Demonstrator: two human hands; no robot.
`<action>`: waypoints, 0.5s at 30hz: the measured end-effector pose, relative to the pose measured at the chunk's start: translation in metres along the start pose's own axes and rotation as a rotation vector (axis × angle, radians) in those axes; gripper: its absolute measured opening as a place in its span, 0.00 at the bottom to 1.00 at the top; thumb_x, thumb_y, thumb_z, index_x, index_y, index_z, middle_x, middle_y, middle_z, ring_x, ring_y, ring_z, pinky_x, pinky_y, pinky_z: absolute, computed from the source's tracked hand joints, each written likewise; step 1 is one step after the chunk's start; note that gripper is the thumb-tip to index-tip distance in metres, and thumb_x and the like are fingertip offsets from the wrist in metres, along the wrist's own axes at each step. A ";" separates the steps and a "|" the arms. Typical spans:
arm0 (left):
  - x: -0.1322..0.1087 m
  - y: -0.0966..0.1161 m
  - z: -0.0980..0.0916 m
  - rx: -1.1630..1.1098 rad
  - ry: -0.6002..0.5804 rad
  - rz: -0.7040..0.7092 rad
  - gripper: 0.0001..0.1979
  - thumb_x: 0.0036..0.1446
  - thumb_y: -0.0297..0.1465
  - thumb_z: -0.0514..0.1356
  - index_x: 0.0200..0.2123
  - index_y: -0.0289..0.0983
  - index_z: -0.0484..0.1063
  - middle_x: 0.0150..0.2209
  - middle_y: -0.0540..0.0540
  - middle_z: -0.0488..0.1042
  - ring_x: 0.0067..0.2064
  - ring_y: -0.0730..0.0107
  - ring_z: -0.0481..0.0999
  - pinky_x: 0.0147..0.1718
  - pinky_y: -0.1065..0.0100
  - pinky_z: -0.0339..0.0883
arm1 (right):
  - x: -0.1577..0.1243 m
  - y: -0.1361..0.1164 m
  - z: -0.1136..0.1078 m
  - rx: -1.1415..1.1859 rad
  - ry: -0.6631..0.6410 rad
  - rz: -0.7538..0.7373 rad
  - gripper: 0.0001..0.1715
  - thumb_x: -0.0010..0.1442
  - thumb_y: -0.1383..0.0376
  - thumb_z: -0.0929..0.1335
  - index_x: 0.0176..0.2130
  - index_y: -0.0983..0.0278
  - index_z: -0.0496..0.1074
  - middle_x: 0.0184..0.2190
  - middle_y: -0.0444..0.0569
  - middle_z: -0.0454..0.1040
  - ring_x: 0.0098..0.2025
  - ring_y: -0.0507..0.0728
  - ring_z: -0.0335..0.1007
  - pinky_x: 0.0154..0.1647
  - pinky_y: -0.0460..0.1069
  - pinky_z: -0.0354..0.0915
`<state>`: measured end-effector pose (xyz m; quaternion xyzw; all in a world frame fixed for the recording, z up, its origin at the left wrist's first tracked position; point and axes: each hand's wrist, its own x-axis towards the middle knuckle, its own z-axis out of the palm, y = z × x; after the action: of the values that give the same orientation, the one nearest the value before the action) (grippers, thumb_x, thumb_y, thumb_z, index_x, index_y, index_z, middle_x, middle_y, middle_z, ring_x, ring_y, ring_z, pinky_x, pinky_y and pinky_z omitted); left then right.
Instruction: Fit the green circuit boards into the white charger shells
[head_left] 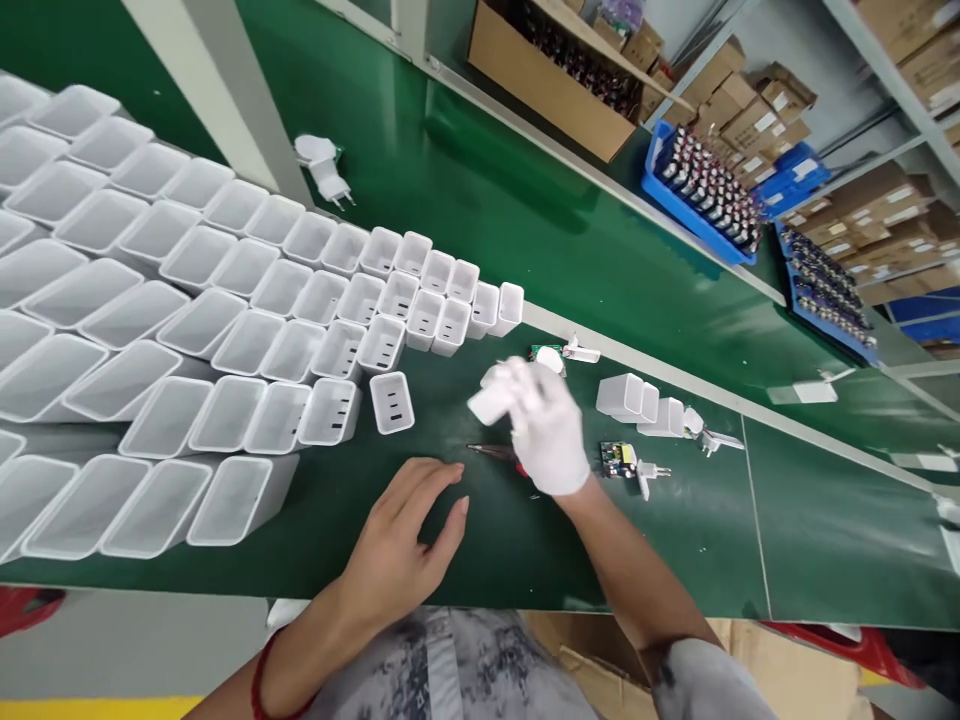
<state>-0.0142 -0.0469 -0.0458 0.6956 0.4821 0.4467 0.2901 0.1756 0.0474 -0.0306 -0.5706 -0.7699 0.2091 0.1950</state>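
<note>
My left hand (405, 535) is bare and hovers low over the green workbench, fingers curved and thumb apart, with nothing in it. My right hand (551, 435) wears a white glove and is closed around a small white plastic piece (491, 400); its exact kind is unclear, as the fingers cover part of it. Pliers (491, 451) with red handles lie just below the right hand, partly hidden by it. Ahead of the left hand stands a single white charger housing (391, 403) with slots in its bottom. A green circuit board with a white part (550, 357) lies beyond the right hand.
Rows of open white housings (247, 340) fill the left side. At right are a circuit board with a plug (619, 460) and more white housings (628, 397). A post (217, 90) rises at the back left. Blue trays (697, 220) hold many small parts beyond the ledge.
</note>
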 end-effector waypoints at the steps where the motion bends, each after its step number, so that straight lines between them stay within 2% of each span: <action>1: -0.004 -0.002 0.000 0.003 -0.006 -0.019 0.14 0.61 0.22 0.59 0.49 0.38 0.68 0.39 0.44 0.74 0.43 0.65 0.75 0.42 0.64 0.75 | 0.004 0.001 0.003 -0.068 -0.012 -0.011 0.27 0.68 0.61 0.60 0.65 0.59 0.63 0.56 0.59 0.68 0.53 0.66 0.70 0.53 0.59 0.70; 3: -0.010 -0.007 0.000 0.002 -0.025 -0.055 0.14 0.61 0.22 0.58 0.50 0.38 0.68 0.39 0.44 0.75 0.43 0.64 0.76 0.42 0.63 0.75 | 0.009 0.004 0.007 -0.149 0.044 -0.041 0.26 0.68 0.61 0.60 0.64 0.59 0.65 0.54 0.58 0.69 0.51 0.64 0.71 0.52 0.57 0.71; 6: -0.016 -0.013 -0.001 -0.016 -0.041 -0.072 0.14 0.61 0.23 0.57 0.50 0.38 0.68 0.40 0.44 0.76 0.44 0.63 0.76 0.43 0.63 0.75 | 0.009 0.006 0.009 -0.115 0.153 -0.034 0.26 0.69 0.61 0.59 0.63 0.58 0.66 0.53 0.57 0.69 0.55 0.63 0.69 0.57 0.58 0.67; 10: -0.015 -0.014 -0.002 -0.025 -0.024 -0.075 0.13 0.61 0.24 0.57 0.49 0.39 0.70 0.40 0.44 0.77 0.44 0.63 0.77 0.43 0.62 0.75 | 0.005 0.001 0.007 0.006 0.106 0.025 0.24 0.67 0.58 0.61 0.59 0.59 0.71 0.51 0.56 0.72 0.53 0.64 0.70 0.57 0.59 0.66; 12: -0.012 -0.010 -0.002 -0.042 -0.026 -0.082 0.13 0.62 0.25 0.57 0.49 0.39 0.69 0.40 0.44 0.77 0.43 0.63 0.77 0.42 0.62 0.75 | 0.000 -0.009 0.001 0.289 0.150 0.168 0.24 0.68 0.56 0.61 0.59 0.58 0.70 0.49 0.53 0.74 0.51 0.62 0.72 0.56 0.59 0.68; 15: -0.002 0.000 -0.001 -0.086 -0.015 -0.129 0.16 0.63 0.27 0.58 0.54 0.40 0.66 0.40 0.45 0.77 0.42 0.65 0.78 0.40 0.65 0.76 | -0.009 -0.027 -0.012 0.908 0.138 0.406 0.27 0.66 0.50 0.63 0.59 0.59 0.69 0.41 0.50 0.78 0.37 0.58 0.76 0.38 0.54 0.74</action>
<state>-0.0156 -0.0489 -0.0455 0.6534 0.5041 0.4419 0.3516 0.1634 0.0328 -0.0065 -0.5791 -0.4598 0.5184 0.4296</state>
